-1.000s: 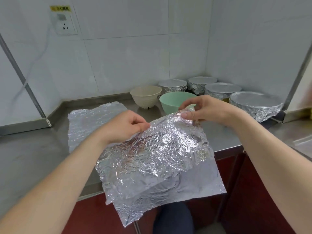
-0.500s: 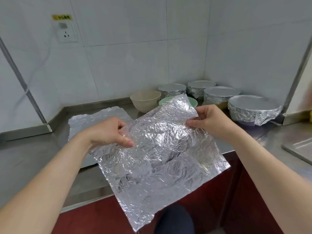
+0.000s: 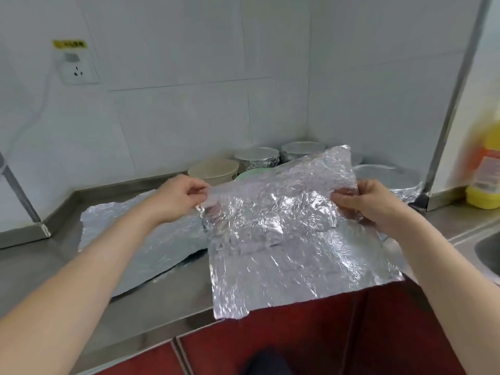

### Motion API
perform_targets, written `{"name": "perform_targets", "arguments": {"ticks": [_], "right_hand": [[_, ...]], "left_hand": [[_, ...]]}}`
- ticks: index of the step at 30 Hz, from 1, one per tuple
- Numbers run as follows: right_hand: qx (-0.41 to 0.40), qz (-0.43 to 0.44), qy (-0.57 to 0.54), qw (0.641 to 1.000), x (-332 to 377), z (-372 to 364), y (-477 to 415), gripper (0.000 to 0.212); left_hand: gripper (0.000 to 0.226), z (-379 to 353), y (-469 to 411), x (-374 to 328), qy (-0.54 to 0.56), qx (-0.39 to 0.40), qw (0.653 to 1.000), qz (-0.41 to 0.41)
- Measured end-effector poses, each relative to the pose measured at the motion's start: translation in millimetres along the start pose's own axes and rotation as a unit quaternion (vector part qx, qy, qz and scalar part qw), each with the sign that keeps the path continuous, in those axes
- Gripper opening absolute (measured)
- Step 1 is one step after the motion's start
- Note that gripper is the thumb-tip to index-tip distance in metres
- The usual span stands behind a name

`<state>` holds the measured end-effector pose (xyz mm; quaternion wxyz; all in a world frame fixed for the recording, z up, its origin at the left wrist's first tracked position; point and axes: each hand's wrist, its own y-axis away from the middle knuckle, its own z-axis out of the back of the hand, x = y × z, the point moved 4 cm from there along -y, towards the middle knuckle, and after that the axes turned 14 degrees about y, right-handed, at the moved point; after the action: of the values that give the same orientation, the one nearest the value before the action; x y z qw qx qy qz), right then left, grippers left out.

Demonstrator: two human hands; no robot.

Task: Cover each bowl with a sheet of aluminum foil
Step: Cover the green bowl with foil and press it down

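Note:
I hold a crinkled foil sheet (image 3: 284,228) spread in the air above the counter's front edge. My left hand (image 3: 180,197) pinches its left edge and my right hand (image 3: 368,201) pinches its right edge. Behind the sheet a green bowl (image 3: 253,173) shows only a sliver of rim. An uncovered beige bowl (image 3: 213,170) stands to its left. Further back sit foil-covered bowls (image 3: 257,158), and one larger covered bowl (image 3: 389,175) is at the right, partly hidden by the sheet. More foil sheets (image 3: 140,239) lie flat on the counter at the left.
The steel counter (image 3: 40,269) runs into a tiled corner. A yellow bottle (image 3: 484,174) stands at the far right behind a metal post (image 3: 449,109). A sink edge (image 3: 487,247) shows at the right. A wall socket (image 3: 77,67) is up left. Red cabinet fronts lie below.
Both hands have lifted the foil sheet up and forward toward the bowls and pulled it wider apart. The view has swung to the right, bringing the yellow bottle and sink into sight.

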<state>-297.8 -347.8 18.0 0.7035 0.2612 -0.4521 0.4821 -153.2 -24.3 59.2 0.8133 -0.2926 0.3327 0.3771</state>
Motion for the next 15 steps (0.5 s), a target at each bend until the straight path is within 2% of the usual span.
{"name": "perform_targets", "arguments": {"ticks": [2,3,4,5,7,9,11,13,15], "right_hand": [[-0.094,-0.039,-0.113,0.988,-15,20,-5,0.02],[-0.14,-0.05,-0.168,0.974,-21,29,-4,0.017],[-0.182,-0.053,-0.217,0.958,-26,37,-6,0.011],[-0.214,-0.055,-0.255,0.941,-29,40,-6,0.005],[-0.27,-0.047,-0.302,0.913,-32,42,-7,0.014],[-0.32,-0.039,-0.319,0.891,-33,43,-11,0.02],[-0.343,-0.036,-0.309,0.886,-31,43,-17,0.018],[-0.383,-0.016,-0.261,0.886,-27,49,-23,0.019],[-0.427,0.032,-0.179,0.886,-18,54,-22,0.03]], "left_hand": [[0.028,5,-13,6,0.152,-0.164,0.974,-0.028],[0.03,2,-20,10,0.188,-0.22,0.956,-0.034],[0.031,-8,-29,10,0.183,-0.238,0.953,-0.034],[0.03,-24,-34,12,0.157,-0.217,0.963,-0.025],[0.026,-67,-48,19,0.071,-0.106,0.992,0.002],[0.041,-103,-58,24,-0.068,-0.019,0.997,0.013],[0.047,-118,-69,28,-0.172,-0.013,0.985,0.012],[0.04,-122,-79,25,-0.187,-0.041,0.981,0.008],[0.027,-120,-82,21,-0.165,-0.063,0.984,-0.002]]}}
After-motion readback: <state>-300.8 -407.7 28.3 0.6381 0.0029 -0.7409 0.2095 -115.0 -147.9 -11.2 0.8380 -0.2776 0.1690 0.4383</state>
